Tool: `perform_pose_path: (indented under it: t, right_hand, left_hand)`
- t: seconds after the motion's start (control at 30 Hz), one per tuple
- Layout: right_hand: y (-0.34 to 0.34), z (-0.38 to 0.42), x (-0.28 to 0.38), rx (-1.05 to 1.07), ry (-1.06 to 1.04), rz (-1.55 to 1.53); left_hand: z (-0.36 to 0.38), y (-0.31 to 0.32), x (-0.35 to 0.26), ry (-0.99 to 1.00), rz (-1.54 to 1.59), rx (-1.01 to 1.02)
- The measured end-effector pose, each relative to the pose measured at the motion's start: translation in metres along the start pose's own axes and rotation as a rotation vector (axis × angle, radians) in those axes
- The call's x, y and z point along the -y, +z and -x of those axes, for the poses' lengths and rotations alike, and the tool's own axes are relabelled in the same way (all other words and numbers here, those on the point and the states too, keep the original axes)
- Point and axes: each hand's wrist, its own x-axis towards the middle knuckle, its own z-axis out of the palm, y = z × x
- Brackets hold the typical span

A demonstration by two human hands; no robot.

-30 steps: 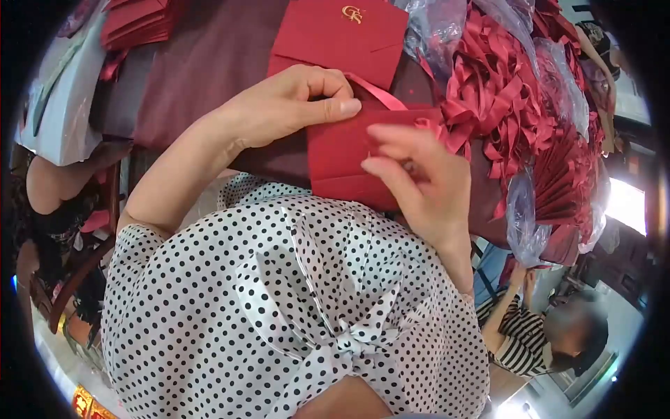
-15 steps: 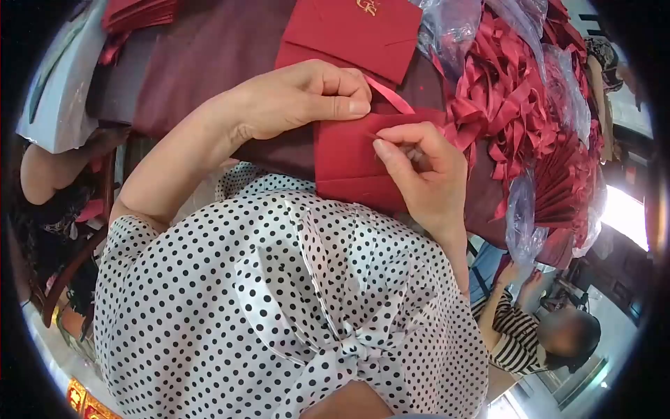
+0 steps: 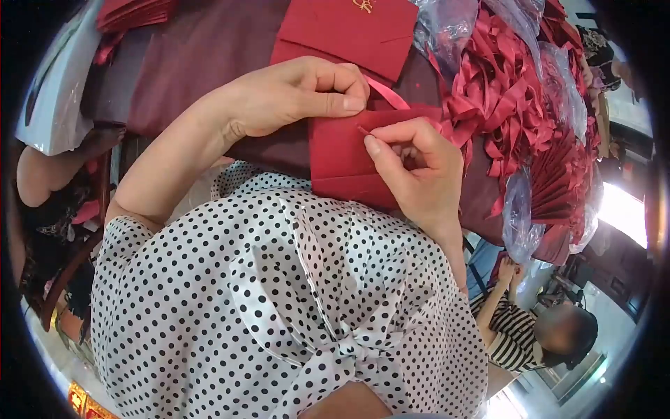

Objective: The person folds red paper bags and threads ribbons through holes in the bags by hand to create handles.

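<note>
Head view: your right hand [image 3: 426, 157] pinches a thin red strip [image 3: 362, 130] over a flat red paper folder [image 3: 338, 155]; your left hand [image 3: 314, 89], closed, contents unclear, at its far edge, beside shiny pink ribbon [image 3: 388, 95]. Likely strip-handling; next move needs steadiness.

Top of your view: you have a gold monogram [image 3: 362, 5] on the red envelope [image 3: 349, 35], entwined letters right at the frame edge, not surely legible; lower left, you have gold characters [image 3: 77, 400] on a red sign [image 3: 86, 406], too small and blurred to read.
</note>
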Motion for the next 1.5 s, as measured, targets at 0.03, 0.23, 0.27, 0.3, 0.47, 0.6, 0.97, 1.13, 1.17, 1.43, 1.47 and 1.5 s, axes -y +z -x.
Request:
perform_pose_path:
  t: [0.03, 0.23, 0.27, 0.3, 0.47, 0.6, 0.97, 1.13, 1.17, 1.43, 1.47, 1.5]
  right_hand:
    - [0.0, 0.0, 0.0, -0.003, 0.002, 0.008]
    - [0.002, 0.001, -0.004, -0.007, 0.016, -0.06]
    - [0.002, 0.001, -0.005, -0.011, -0.012, -0.049]
    - [0.002, 0.0, -0.005, -0.012, -0.013, -0.045]
    - [0.003, -0.001, -0.003, -0.004, 0.036, 0.006]
    - [0.002, -0.003, 0.004, -0.008, 0.0, 0.058]
    - [0.005, -0.003, 0.001, 0.007, 0.024, -0.029]
    - [0.005, -0.006, 0.0, -0.007, -0.034, 0.057]
    - [0.006, -0.006, 0.002, -0.004, -0.079, 0.125]
    - [0.008, -0.006, 0.011, 0.054, -0.465, 0.557]
    - [0.008, -0.007, 0.011, 0.086, -0.553, 0.59]
    - [0.008, -0.009, 0.011, 0.085, -0.551, 0.59]
  left_hand:
    - [-0.001, 0.0, 0.001, 0.001, 0.0, 0.001]
    - [0.0, -0.004, -0.001, 0.036, 0.004, 0.063]
    - [0.0, -0.004, -0.002, 0.028, -0.006, 0.057]
    - [0.0, -0.003, 0.0, 0.023, -0.015, 0.052]
    - [-0.001, 0.007, 0.004, 0.013, 0.048, -0.08]
    - [-0.001, 0.014, 0.002, 0.083, 0.054, -0.157]
    - [0.005, 0.015, 0.005, 0.097, 0.038, -0.207]
    - [0.005, 0.015, 0.01, 0.108, 0.05, -0.224]
    - [0.005, 0.015, 0.01, 0.111, 0.04, -0.228]
    - [0.003, 0.021, 0.011, 0.147, -0.047, -0.257]
    - [0.003, 0.021, 0.011, 0.139, -0.043, -0.254]
    - [0.002, 0.021, 0.011, 0.133, -0.038, -0.251]
